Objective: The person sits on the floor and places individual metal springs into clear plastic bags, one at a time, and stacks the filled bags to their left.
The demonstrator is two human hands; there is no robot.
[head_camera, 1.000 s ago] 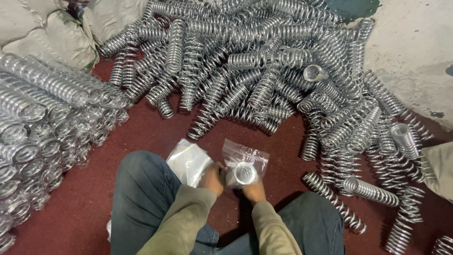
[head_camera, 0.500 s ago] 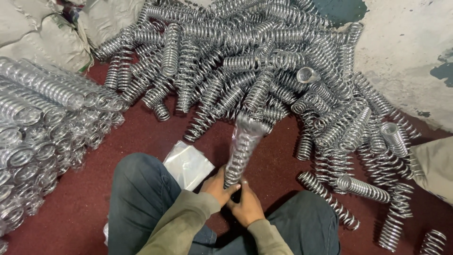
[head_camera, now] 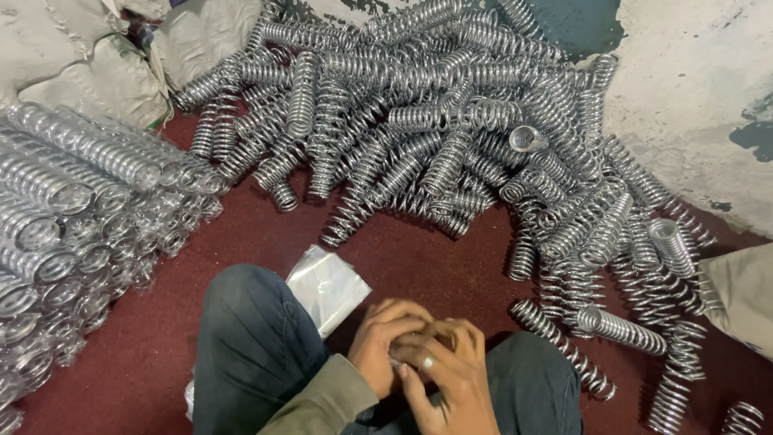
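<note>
My left hand [head_camera: 385, 345] and my right hand [head_camera: 448, 377] are pressed together low between my knees, fingers curled over a bagged metal spring. Almost all of that spring is hidden under the fingers and between my legs. A flat stack of clear plastic bags [head_camera: 326, 286] lies on the red floor beside my left knee [head_camera: 250, 338], just left of the hands. A big heap of bare shiny coil springs [head_camera: 451, 145] covers the floor in front of me.
Bagged springs [head_camera: 72, 209] are stacked in rows on the left. Pale sacks [head_camera: 72, 64] sit at the top left. A rough whitish wall [head_camera: 692, 97] rises at the right, with a beige cloth [head_camera: 741, 298] at its foot. Loose springs [head_camera: 620, 326] lie near my right knee.
The bagged spring, held upright in front of me half a second ago, has come down into my lap. Both hands have drawn closer together over it.
</note>
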